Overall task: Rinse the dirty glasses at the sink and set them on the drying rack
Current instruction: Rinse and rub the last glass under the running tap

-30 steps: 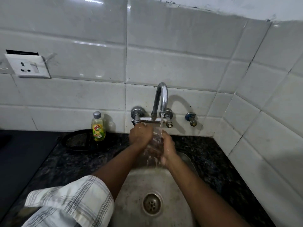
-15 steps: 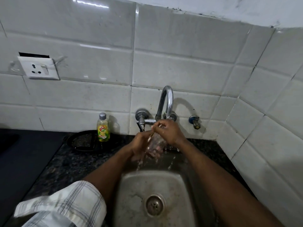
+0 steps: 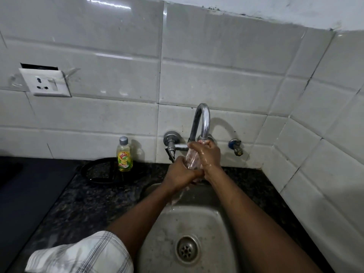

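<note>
A clear drinking glass is held tilted right under the spout of the chrome tap, above the steel sink. My left hand grips the glass at its lower end. My right hand wraps its upper part and rim, close against the spout. Water runs down off the hands into the basin. Most of the glass is hidden by my fingers.
A yellow dish soap bottle stands by a black round dish left of the tap. A dark speckled counter surrounds the sink. White tiled walls close in at the back and right. A wall socket sits up left.
My right hand has moved from beside the glass up over its top near the spout. The glass has risen closer to the tap, and my left hand now holds its lower end.
</note>
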